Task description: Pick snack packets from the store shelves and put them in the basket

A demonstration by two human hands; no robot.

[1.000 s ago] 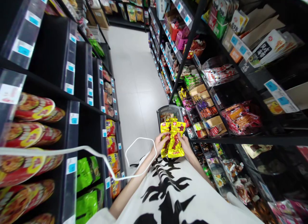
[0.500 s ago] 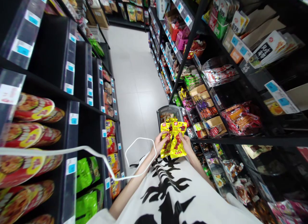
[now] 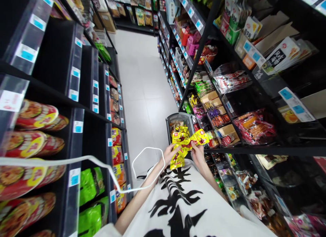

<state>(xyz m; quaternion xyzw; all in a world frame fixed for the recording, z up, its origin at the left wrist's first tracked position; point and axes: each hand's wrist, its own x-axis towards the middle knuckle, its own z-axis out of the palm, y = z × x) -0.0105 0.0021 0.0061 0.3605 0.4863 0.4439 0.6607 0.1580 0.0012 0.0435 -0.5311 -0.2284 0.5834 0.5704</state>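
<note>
A glossy yellow packet [image 3: 177, 159] (red-marked) hangs roughly upright, another packet [image 3: 201, 137] slanting sideways beside it, near the basket [image 3: 167, 129].

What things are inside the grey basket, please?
The grey basket holds brownish packets and some yellow ones. The held yellow packets cover its near part, and its bottom is hidden beneath the contents.

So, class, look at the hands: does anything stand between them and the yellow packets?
Nothing visible does. The left hand and right hand both grip the yellow packets, with the grey basket just beyond.
</note>
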